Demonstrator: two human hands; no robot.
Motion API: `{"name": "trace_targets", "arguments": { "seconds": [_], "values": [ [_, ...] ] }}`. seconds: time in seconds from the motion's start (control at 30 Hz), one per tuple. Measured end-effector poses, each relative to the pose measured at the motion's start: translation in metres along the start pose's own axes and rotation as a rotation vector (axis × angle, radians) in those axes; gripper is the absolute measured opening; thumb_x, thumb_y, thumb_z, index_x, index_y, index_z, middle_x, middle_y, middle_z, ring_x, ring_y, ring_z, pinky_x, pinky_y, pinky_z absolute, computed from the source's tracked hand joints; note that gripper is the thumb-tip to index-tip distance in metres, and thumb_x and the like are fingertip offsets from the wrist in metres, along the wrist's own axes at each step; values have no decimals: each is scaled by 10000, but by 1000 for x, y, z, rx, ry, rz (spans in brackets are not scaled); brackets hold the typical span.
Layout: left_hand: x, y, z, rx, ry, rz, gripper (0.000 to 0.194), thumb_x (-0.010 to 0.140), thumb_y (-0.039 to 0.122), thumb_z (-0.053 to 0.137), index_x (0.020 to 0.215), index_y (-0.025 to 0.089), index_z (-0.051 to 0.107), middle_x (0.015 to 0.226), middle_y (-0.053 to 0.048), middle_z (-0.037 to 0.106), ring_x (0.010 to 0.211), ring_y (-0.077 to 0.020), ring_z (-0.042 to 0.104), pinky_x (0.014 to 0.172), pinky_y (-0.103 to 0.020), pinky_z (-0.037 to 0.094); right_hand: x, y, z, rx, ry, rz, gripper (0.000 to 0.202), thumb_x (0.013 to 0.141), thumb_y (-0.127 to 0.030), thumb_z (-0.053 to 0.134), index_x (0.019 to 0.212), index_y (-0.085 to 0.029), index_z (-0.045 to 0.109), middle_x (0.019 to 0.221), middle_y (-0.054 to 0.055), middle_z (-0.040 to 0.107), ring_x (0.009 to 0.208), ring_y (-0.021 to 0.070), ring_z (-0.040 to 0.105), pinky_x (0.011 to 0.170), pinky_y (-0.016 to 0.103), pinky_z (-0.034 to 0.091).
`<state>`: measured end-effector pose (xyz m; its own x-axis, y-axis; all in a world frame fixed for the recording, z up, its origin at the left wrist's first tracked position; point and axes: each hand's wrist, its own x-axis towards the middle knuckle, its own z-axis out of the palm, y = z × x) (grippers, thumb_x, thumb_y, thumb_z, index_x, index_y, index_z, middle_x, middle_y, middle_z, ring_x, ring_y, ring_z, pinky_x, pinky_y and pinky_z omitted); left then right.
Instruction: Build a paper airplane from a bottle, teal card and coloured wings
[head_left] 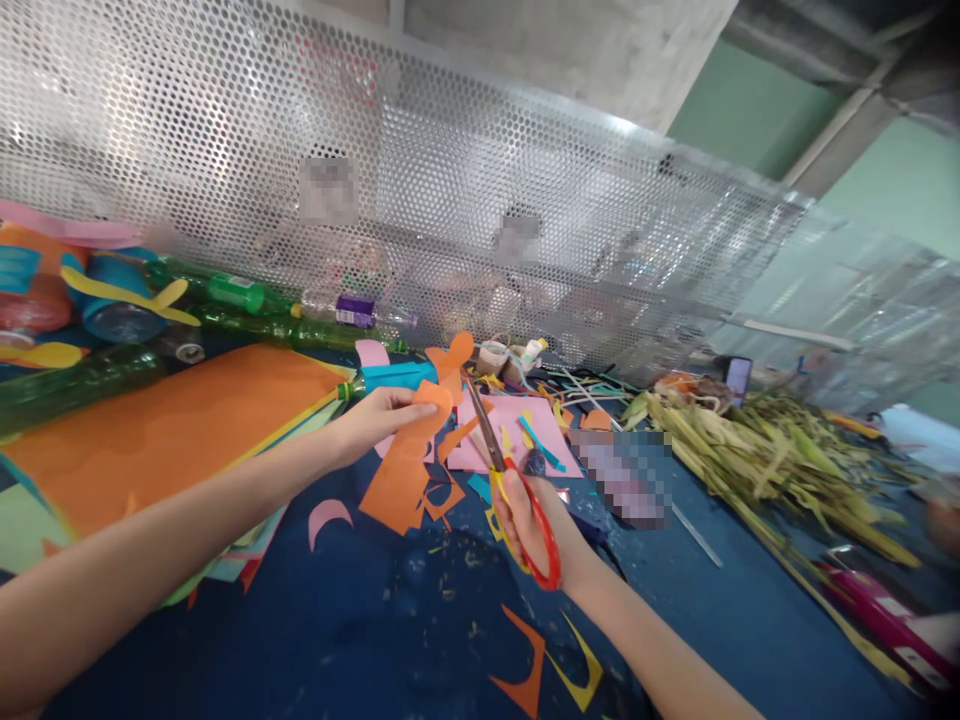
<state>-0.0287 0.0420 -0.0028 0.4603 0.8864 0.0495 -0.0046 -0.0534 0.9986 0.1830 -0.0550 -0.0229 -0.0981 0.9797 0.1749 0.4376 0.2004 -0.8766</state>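
Note:
My left hand (386, 422) is closed on a piece of orange paper (401, 478), with the thumb on a rounded tab at its top. In my right hand (536, 530) is a pair of scissors (493, 440) with red and yellow handles, its blades pointing up and away, just right of the paper. Whether the blades touch the paper I cannot tell. Behind my left hand lies a bottle wrapped in blue (397, 377), with an orange paper cutout (451, 368) at its end. Pink paper (551, 425) with coloured scraps lies beyond the scissors.
Orange sheets (187, 430) are stacked at left, below green plastic bottles (232, 290). Dried husks (720, 460) heap up at right, near a magenta tool (889, 610). A perforated metal screen (450, 180) stands behind. Orange (525, 660) and yellow paper scraps (585, 675) lie in front.

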Motion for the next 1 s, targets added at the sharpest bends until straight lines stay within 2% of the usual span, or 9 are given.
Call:
{"name": "trace_targets", "arguments": {
  "seconds": [0.1,0.17,0.27,0.43,0.53,0.67,0.77,0.83,1.0],
  "values": [
    [1,-3,3,-156,-11,-26,209,713,294,695,877,168,663,839,-27,690,729,-137,627,677,-257,479,0,1,1,143,-85,152,570,826,-719,254,599,-216,397,474,-31,445,382,123,489,397,236,441],
    [1,-5,5,-185,-22,-30,201,702,275,703,866,171,648,850,-25,690,758,-144,636,697,-261,490,2,2,-1,173,-106,128,562,833,-712,238,647,-214,418,552,0,518,492,147,555,524,275,512],
    [1,-6,6,-184,-20,-31,177,707,273,698,833,171,627,812,-21,677,749,-142,635,684,-251,504,5,7,-2,41,-97,9,459,871,-614,333,697,-214,477,661,30,584,669,184,590,692,318,524],
    [1,-7,5,-159,-27,7,213,720,280,693,869,173,584,818,-2,641,757,-129,619,666,-232,507,9,18,4,-63,-8,-23,252,821,-470,525,751,-228,518,645,4,569,587,182,570,583,316,504],
    [1,-8,6,-176,-11,16,266,693,285,716,872,179,549,840,-5,619,770,-132,607,669,-236,507,11,21,7,-125,100,-59,188,746,-375,612,775,-222,506,629,-13,559,559,172,564,565,302,483],
    [2,-10,5,-144,-13,15,275,673,297,721,821,186,517,805,6,581,732,-121,584,636,-225,487,15,24,3,-199,238,-92,181,724,-269,583,845,-204,466,696,-10,569,586,153,555,621,300,474],
    [3,-13,0,9,-31,22,227,668,292,707,779,173,549,767,10,573,690,-112,559,591,-201,446,18,24,-2,-179,345,-127,153,742,-270,548,832,-209,440,741,0,547,625,153,551,650,305,470],
    [4,-15,-5,123,-129,23,220,661,276,706,831,174,612,808,-2,608,714,-118,561,595,-197,428,19,22,-4,-139,406,-116,154,739,-289,543,799,-213,424,742,2,525,609,149,536,634,304,469],
    [-1,-17,-7,252,-515,-85,330,642,278,733,961,209,687,902,-32,676,812,-167,610,689,-239,455,20,14,-5,-62,436,-125,176,730,-324,550,773,-218,416,731,-4,501,599,147,525,627,304,470]
  ]
}}
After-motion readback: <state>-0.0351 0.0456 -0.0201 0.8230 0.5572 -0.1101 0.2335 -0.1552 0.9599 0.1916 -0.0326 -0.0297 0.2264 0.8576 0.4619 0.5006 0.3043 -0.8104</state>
